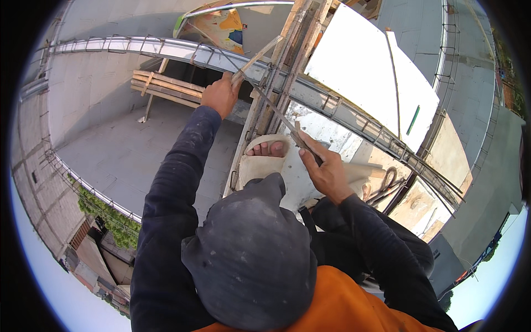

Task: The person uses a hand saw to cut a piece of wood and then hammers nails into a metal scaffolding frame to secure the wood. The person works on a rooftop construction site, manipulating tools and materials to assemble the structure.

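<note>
Building site, open-air, upper storey: a rebar cage (354, 119) is laid along unfinished grey block walls (88, 83); stacked timber planks (166, 87) and a bare concrete slab (144, 144) are seen, with the street far below.

right foot hidden behind dark knee (251, 249), rod (282, 119) end lost inside right hand (327, 172)

Left hand (221, 95) is raised to the upper middle, closed around one end of a thin steel rod (271, 105); right hand (326, 172) is set lower and to the right, gripping the rod's other end. A rebar column cage (276, 72) is placed between the hands. A sandalled foot (266, 157) is positioned below the cage, just left of the right hand. Stacked timber planks (166, 88) are found left of the left hand. A knee (249, 254) is seen below both hands.
</note>
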